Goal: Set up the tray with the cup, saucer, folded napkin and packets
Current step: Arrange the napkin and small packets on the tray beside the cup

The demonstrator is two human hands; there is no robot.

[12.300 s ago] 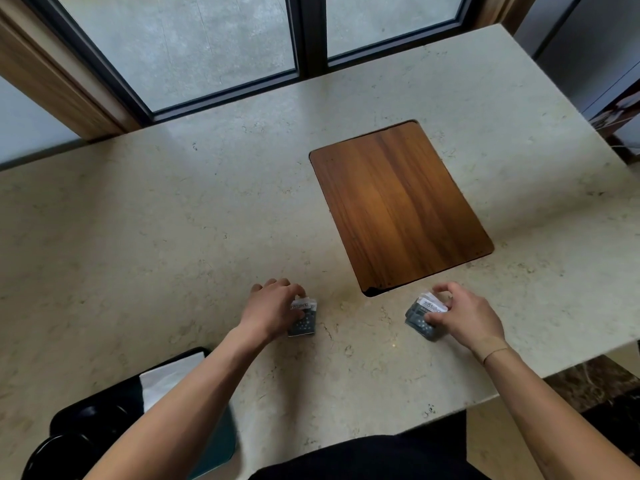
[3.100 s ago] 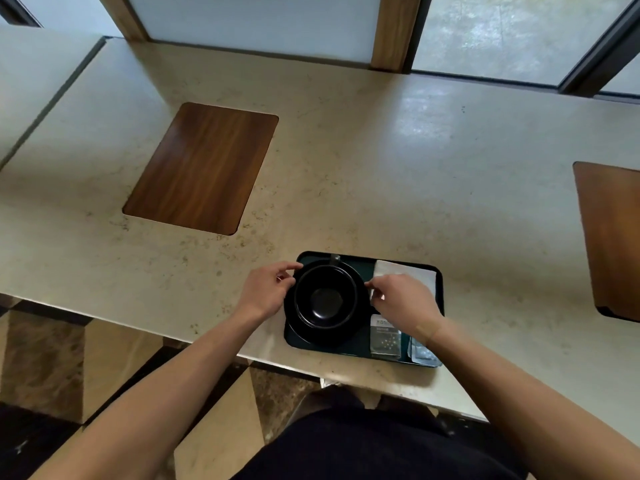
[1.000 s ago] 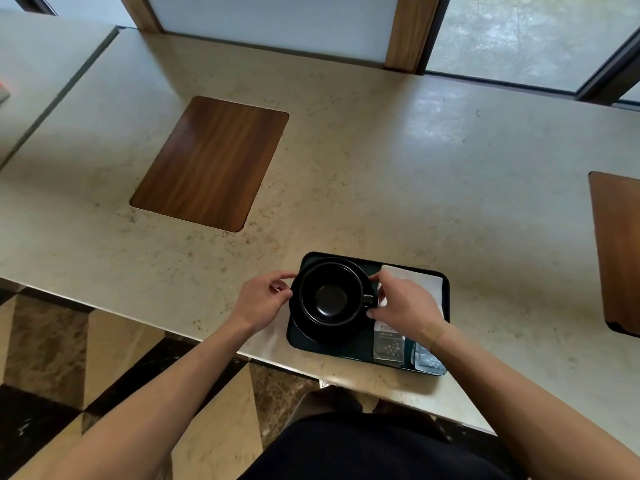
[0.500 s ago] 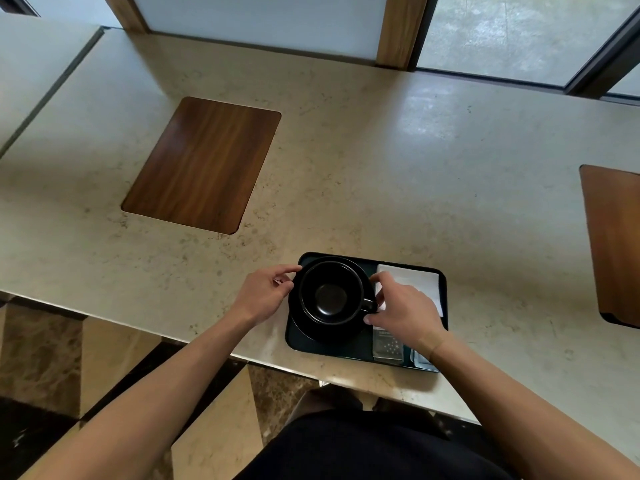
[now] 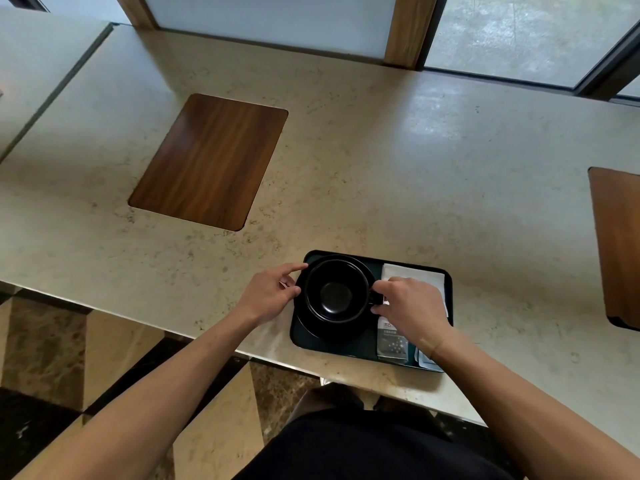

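Note:
A dark green tray lies near the front edge of the stone counter. On its left half stands a black cup on a black saucer. A white folded napkin lies at the tray's back right. Two grey packets sit at the front right, one beside the saucer and one partly hidden under my right wrist. My left hand touches the saucer's left rim with thumb and forefinger. My right hand pinches the cup's handle on the right.
A wooden inlay panel is set into the counter at the back left, another at the right edge. Windows run along the far side. The counter's front edge passes just below the tray, with a marble floor beneath.
Over the last second the cup's handle has stayed at the right with my fingers on it; both hands have barely moved. About twelve seconds ago I held the packets at another spot on the counter.

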